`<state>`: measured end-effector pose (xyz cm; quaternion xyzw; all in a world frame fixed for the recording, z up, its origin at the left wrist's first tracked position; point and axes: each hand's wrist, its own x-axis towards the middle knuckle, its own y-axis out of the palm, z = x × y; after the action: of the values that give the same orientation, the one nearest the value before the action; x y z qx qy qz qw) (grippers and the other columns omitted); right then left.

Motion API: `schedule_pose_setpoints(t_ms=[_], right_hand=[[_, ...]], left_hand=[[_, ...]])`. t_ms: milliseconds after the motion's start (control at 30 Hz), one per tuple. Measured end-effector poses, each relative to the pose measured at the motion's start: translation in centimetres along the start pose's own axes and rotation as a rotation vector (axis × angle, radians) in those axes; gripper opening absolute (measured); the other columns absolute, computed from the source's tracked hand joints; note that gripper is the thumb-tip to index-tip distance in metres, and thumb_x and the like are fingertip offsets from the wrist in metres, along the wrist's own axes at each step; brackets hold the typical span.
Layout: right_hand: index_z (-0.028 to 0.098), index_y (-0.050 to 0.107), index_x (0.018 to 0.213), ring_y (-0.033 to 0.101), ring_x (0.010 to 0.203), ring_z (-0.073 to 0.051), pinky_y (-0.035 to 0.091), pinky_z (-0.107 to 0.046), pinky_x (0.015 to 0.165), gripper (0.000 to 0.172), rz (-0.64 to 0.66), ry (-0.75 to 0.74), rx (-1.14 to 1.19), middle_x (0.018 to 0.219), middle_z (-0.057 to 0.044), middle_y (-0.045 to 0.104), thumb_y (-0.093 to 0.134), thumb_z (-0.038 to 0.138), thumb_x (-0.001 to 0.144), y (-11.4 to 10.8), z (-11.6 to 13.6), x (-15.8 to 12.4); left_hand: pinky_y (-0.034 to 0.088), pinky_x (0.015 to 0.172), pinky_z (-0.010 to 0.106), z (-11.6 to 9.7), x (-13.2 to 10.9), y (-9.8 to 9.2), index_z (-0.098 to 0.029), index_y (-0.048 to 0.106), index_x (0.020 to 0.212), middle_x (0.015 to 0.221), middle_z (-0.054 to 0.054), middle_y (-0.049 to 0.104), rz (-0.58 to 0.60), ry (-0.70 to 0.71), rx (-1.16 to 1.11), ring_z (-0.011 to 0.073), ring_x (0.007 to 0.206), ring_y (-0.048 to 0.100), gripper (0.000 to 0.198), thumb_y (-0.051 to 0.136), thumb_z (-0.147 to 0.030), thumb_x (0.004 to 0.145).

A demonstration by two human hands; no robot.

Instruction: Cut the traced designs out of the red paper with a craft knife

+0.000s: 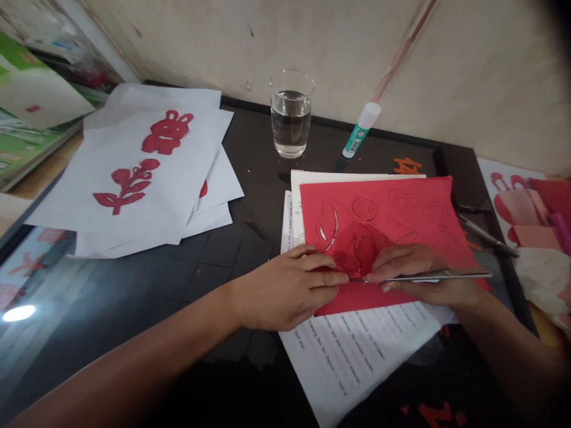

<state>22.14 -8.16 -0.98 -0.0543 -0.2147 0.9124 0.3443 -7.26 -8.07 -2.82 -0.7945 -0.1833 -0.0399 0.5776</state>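
Hands are working over the red paper sheet [392, 208] on the black worktop [232, 267], the left hand [285, 291] pressing it flat, the right hand [419, 274] pinching a slim metal craft knife [446, 274] (a few slits [328, 232] are cut through, most outlines [405, 205] still uncut).

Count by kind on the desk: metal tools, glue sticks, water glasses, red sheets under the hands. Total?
Metal tools: 2, a craft knife in the right hand, a second tool lying to the right
Glue sticks: 1
Water glasses: 1
Red paper sheets: 1
Total: 5
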Motion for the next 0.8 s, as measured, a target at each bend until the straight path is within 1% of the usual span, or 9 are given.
schedule_pose_setpoints(t_ms=[200,367,533,667,800], right_hand=[[0.023,0.073,0.111,0.069,0.079,-0.013,0.055,-0.023,0.069,0.025,-0.001,0.011,-0.010,0.091,-0.005,0.073,0.069,0.017,0.087,-0.47,0.00,0.14],[0.022,0.074,0.109,0.069,0.079,-0.012,0.055,-0.022,0.069,0.024,-0.032,-0.011,-0.028,0.089,-0.005,0.074,0.070,0.016,0.086,-0.76,0.06,0.13],[0.022,0.073,0.111,0.068,0.081,-0.013,0.055,-0.024,0.069,0.026,-0.013,-0.006,0.013,0.091,-0.006,0.073,0.069,0.015,0.086,-0.92,-0.06,-0.11],[0.023,0.074,0.111,0.067,0.079,-0.014,0.053,-0.028,0.071,0.022,-0.037,-0.080,0.093,0.089,-0.006,0.073,0.067,0.022,0.090,-0.80,-0.22,-0.24],[0.025,0.072,0.113,0.066,0.082,-0.015,0.051,-0.032,0.075,0.024,-0.018,-0.113,0.048,0.091,-0.006,0.074,0.067,0.021,0.090,-0.46,-0.50,-0.15]], left_hand=[[0.035,0.106,0.043,-0.02,0.02,0.00,-0.019,0.065,0.114,0.136,0.001,0.060,0.008,-0.018,-0.018,0.0241,0.124,0.049,0.024,0.052,-0.023,0.093],[0.035,0.105,0.042,-0.02,0.05,-0.01,-0.018,0.065,0.113,0.135,0.000,0.061,-0.002,-0.019,-0.021,0.0240,0.122,0.050,0.024,0.052,-0.023,0.093],[0.035,0.106,0.042,0.03,0.04,-0.02,-0.018,0.065,0.114,0.135,0.001,0.061,-0.008,-0.014,-0.028,0.0239,0.122,0.050,0.025,0.050,-0.024,0.094],[0.036,0.106,0.042,0.10,-0.01,-0.02,-0.017,0.065,0.114,0.133,0.004,0.061,-0.024,0.005,-0.013,0.0240,0.121,0.051,0.026,0.049,-0.023,0.095],[0.037,0.106,0.042,0.11,0.00,-0.07,-0.017,0.066,0.113,0.130,0.006,0.062,-0.022,0.002,-0.006,0.0235,0.118,0.053,0.026,0.050,-0.022,0.094]])
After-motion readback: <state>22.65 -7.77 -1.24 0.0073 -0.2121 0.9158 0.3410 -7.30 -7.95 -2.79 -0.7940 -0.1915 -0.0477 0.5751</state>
